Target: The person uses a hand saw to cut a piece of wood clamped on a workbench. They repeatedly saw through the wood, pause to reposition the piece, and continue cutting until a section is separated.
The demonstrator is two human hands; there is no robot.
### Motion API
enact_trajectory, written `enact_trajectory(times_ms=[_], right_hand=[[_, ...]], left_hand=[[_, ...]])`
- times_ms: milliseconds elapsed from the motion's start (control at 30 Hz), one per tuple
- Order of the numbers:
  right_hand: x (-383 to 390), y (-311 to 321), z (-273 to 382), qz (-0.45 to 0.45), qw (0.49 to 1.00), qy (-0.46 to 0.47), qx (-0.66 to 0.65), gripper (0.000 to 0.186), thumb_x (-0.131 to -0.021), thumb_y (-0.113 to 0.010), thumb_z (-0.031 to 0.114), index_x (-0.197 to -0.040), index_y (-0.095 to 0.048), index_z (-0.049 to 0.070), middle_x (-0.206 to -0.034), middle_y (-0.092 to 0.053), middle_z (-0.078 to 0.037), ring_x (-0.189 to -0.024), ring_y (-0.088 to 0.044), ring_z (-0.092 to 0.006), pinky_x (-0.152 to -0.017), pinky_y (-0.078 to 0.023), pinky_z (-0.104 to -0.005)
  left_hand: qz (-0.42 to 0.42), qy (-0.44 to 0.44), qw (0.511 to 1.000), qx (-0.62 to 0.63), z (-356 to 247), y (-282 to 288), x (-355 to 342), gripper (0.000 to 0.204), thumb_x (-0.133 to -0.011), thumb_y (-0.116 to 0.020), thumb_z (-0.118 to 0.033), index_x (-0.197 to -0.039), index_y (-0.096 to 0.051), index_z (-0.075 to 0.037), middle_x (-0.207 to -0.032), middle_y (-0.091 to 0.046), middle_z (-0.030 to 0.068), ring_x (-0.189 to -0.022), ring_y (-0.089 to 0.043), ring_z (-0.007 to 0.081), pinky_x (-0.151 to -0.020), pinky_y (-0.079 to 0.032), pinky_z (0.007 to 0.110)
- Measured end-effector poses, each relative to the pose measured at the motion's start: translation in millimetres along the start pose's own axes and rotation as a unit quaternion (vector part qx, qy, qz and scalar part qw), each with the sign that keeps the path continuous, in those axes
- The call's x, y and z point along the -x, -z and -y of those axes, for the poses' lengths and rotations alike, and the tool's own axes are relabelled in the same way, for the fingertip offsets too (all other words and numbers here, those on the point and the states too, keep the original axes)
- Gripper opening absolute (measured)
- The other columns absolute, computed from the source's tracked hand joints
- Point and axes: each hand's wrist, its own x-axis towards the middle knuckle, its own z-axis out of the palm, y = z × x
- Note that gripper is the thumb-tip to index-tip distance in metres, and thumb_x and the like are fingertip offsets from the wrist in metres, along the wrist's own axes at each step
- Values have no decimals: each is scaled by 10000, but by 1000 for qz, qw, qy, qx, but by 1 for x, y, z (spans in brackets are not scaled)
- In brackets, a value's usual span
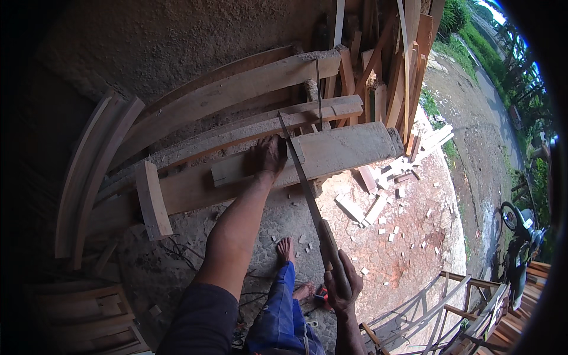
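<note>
Motorbike [519,251] at right; scattered offcuts [350,208] on floor [408,290]; greenery [486,49] along road [502,109].

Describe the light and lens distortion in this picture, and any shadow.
Head view: sunlight bleaches the wood scraps on the floor; the rough wall sits in deep shade; the boards at left look bowed by the fisheye; the saw reads clearly; the corners are black.

Right hand [345,287] is hiding part of saw handle [332,251]; bottom edge is cutting off blue trousers [277,325] and left sleeve [202,316].
</note>
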Motion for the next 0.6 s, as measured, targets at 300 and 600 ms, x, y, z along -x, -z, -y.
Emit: enact_trajectory(times_ms=[300,600], right_hand=[[-1,0,-2,-8,999,29,38,479,-873,-725,194,-1273,-605,-39,-1208,-661,-232,-1033,-704,-313,-850,-562,-364],[-17,-7,-2,15,999,-25,14,552,-835,-754,149,-1330,-566,-11,-1211,-668,-218,-1061,-698,-300,-872,-552,-354]], left_hand=[[35,19,999,-17,-4,4,-1,282,-977,-494,-371,-1007,-621,-122,-1116,-655,97,-1139,-579,297,-964,-432,482],[-9,-5,1000,-6,-1,-1,-1,263,-960,-511,-352,-964,-632,-119,-1055,-665,97,-1078,-594,314,-905,-432,512]])
